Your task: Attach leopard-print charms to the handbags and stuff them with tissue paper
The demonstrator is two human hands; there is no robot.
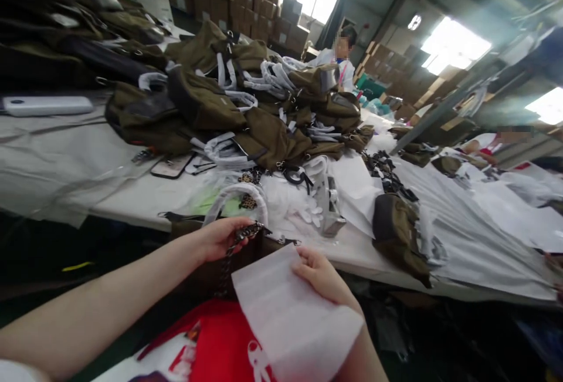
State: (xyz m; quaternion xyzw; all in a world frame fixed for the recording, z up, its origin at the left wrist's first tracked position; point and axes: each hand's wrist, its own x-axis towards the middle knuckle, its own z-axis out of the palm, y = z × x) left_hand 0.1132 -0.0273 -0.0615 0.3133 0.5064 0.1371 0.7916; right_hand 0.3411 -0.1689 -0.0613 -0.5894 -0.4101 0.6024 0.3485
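White sheet [294,311] in the right hand [319,273], pinched near its upper corner between thumb and closed fingers; slants down over the red apron [224,335] and partly covers the right forearm. In the left hand [229,240], dark chain [227,267], fingers curled firmly round its upper end, with a length hanging below. Just behind both hands, at the near edge of the bench [114,194], dark brown bag [259,256] with a white-wrapped handle [263,209] arching above the left hand. Cannot tell of any contact between right fingers and bag.

Just beyond, on the bench, leopard-patterned pieces [248,201] and, farther right, a grey holder [332,209], exact kind unclear. To the left, phone [170,166] lying flat. Farther back, large heap of olive bags [272,135], many with wrapped handles; single upright bag [396,232] apart to the right. Beyond the heap, person in white [347,74] and stacked cardboard boxes [259,12].
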